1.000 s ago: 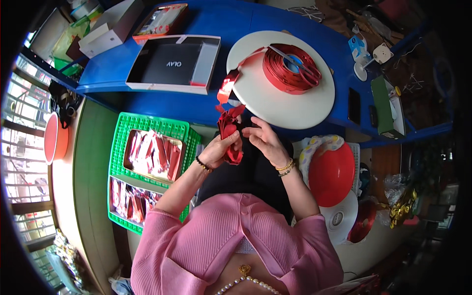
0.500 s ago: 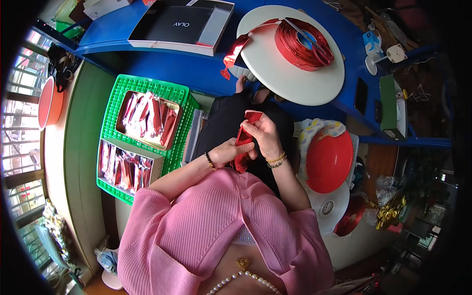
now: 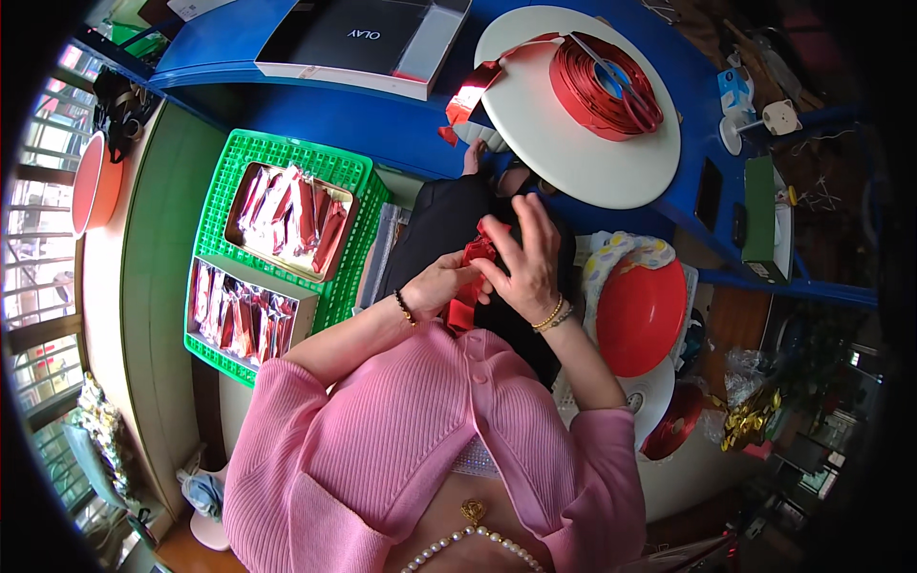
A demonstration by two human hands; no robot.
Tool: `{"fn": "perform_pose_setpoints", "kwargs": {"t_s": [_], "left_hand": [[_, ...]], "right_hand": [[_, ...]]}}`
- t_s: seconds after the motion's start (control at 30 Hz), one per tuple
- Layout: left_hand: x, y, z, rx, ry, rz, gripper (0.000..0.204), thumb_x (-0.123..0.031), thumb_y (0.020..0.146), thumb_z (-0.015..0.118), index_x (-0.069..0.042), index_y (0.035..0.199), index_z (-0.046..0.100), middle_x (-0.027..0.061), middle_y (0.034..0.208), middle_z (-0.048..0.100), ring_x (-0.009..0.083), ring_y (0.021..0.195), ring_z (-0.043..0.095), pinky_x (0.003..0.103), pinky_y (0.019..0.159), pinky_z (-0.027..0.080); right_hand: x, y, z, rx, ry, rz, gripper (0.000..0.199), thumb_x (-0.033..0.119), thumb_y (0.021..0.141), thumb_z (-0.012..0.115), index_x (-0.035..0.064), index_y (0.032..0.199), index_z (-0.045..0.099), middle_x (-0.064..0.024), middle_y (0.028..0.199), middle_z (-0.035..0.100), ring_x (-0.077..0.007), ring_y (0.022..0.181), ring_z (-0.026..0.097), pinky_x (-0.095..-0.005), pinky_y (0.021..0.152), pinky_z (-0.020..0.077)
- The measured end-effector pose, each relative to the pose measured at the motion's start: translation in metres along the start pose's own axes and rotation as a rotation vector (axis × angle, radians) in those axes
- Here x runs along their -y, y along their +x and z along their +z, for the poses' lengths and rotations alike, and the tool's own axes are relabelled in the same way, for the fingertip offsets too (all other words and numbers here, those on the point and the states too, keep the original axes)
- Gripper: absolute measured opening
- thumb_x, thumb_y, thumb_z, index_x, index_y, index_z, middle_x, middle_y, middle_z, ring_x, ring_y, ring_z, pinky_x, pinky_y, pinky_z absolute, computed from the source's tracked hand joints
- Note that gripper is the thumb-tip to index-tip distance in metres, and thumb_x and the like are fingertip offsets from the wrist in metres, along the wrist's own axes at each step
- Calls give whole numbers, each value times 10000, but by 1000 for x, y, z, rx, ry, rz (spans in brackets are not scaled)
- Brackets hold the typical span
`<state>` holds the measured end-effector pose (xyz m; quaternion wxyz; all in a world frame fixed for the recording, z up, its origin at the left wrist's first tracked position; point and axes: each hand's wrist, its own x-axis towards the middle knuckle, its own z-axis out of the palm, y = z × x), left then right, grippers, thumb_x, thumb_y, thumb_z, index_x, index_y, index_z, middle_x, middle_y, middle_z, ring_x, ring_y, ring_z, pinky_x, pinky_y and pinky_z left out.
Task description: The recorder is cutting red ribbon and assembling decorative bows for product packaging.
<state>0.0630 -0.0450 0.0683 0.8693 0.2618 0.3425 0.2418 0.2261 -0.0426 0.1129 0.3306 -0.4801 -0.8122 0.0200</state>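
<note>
Above my lap, my left hand (image 3: pixel 438 289) pinches a folded length of shiny red ribbon (image 3: pixel 478 253), whose lower end (image 3: pixel 461 313) hangs below the fingers. Beside it, my right hand (image 3: pixel 531 260) is raised with its fingers spread; its thumb is close to the ribbon, and whether it touches cannot be told. Ahead, a roll of red ribbon (image 3: pixel 576 105) lies on a white round board (image 3: pixel 602 181). Its loose strip (image 3: pixel 475 88) runs over the board's left edge. What looks like a pair of scissors (image 3: pixel 611 72) rests across the roll.
At left, a green plastic basket (image 3: pixel 218 205) carries a tin (image 3: pixel 250 250) and a box (image 3: pixel 304 320) of wrapped red strips. Right of my lap are a red bowl (image 3: pixel 640 320), a spotted cloth (image 3: pixel 626 250) and a red reel (image 3: pixel 673 425). A black box (image 3: pixel 363 43) lies on the blue table (image 3: pixel 205 67).
My right hand has come off the upper part of the ribbon and its fingers have spread. My left hand keeps its hold, and the ribbon now looks more gathered at its top.
</note>
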Motion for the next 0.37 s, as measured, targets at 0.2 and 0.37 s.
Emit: {"fn": "perform_pose_setpoints", "kwargs": {"t_s": [0.2,0.37], "left_hand": [[-10,-2,3,23,20,-65,162,-152,941,445,-40,1040,507,61,854,597,149,748,601,266,704,488],[-12,-1,-1,55,47,-71,191,-165,916,521,-50,1067,498,61,877,596,148,766,601,264,735,483]], "right_hand": [[-17,20,-5,311,16,-161,330,216,661,717,109,969,670,-113,1339,413,-310,1278,328,-433,985,311],[-26,25,-3,347,150,-184,282,226,683,709,115,941,684,-113,1359,399,-300,1300,301,-433,1009,282]]}}
